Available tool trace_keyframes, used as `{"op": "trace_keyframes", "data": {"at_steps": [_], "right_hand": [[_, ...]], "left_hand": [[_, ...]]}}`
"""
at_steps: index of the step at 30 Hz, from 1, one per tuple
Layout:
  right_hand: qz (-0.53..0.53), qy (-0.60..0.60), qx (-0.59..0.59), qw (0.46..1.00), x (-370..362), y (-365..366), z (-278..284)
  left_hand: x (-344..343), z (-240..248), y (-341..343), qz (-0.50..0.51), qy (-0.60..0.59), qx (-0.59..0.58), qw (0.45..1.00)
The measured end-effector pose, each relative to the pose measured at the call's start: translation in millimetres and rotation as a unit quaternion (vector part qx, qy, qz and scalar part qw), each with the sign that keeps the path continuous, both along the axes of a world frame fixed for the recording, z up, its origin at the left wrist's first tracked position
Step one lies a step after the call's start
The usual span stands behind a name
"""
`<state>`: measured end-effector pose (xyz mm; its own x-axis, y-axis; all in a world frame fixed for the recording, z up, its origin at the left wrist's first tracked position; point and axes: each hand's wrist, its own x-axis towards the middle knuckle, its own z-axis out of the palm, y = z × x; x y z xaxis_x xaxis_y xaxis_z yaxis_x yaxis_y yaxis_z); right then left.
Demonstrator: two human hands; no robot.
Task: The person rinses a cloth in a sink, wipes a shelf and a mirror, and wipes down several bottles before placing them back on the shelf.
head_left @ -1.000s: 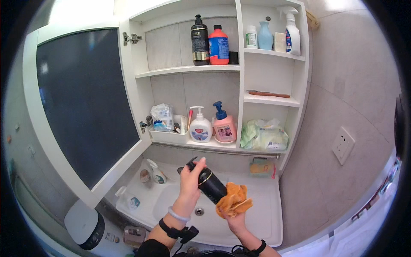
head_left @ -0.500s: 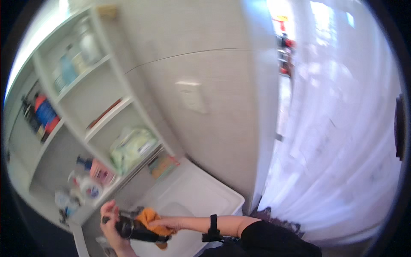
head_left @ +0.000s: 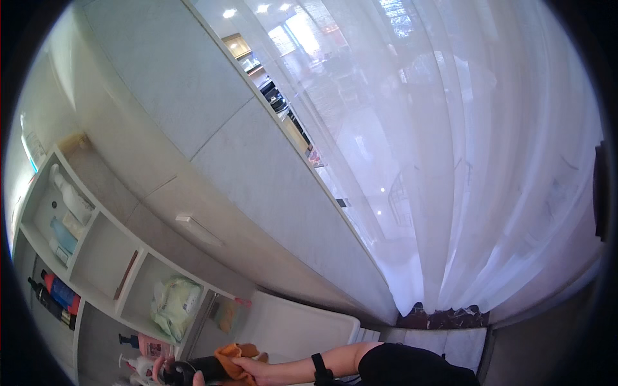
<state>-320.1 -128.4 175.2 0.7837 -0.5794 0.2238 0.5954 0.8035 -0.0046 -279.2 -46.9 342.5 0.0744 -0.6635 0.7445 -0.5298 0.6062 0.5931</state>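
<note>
At the lower edge, my left hand point(head_left: 197, 378) grips the near end of a black cylinder point(head_left: 210, 367), bottle-like in shape; most of this hand is cut off by the frame. My right hand point(head_left: 250, 369) is closed on an orange cloth point(head_left: 230, 353), pressed against the cylinder's other end. The cylinder lies tilted on its side in the air, in front of the white sink point(head_left: 293, 321). A black band point(head_left: 320, 368) circles my right wrist.
At left, a white open shelf point(head_left: 112, 222) holds several bottles, a pink pump bottle point(head_left: 154, 345) and a pale green soft pack point(head_left: 174, 305). A grey tiled wall point(head_left: 251, 167) rises behind the sink. To the right hangs a sheer white curtain point(head_left: 450, 180) above a dark red sill point(head_left: 444, 319).
The view has swung to the right and up, bringing more curtain into sight. My hands, the black cylinder and the orange cloth now sit lower in the picture, still held together.
</note>
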Motion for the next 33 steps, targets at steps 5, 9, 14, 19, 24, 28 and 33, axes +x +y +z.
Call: {"op": "trace_keyframes", "data": {"at_steps": [5, 9, 14, 19, 24, 28, 33], "right_hand": [[-0.051, 0.072, 0.048, 0.995, -5, -9, 21], [-0.018, 0.142, 0.049, 0.988, -2, 8, 56], [-0.011, 0.233, 0.017, 0.972, 30, 15, 62], [-0.088, 0.203, -0.132, 0.966, -13, -7, 77], [-0.092, 0.211, -0.256, 0.939, -7, 5, 121], [-0.101, 0.260, -0.272, 0.921, -7, -11, 106], [-0.135, 0.373, -0.205, 0.895, -15, -26, 65]], "left_hand": [[-6, -9, -3, 0.071, -0.038, -0.102, 0.991], [24, -17, -12, 0.197, 0.021, -0.202, 0.959], [38, -20, -6, 0.171, 0.042, -0.083, 0.981], [56, 34, -46, 0.037, -0.011, -0.038, 0.999], [130, 159, -15, 0.133, 0.051, -0.139, 0.980], [204, 245, -37, 0.248, -0.046, -0.289, 0.923], [295, 292, -115, 0.198, 0.025, -0.230, 0.952]]}}
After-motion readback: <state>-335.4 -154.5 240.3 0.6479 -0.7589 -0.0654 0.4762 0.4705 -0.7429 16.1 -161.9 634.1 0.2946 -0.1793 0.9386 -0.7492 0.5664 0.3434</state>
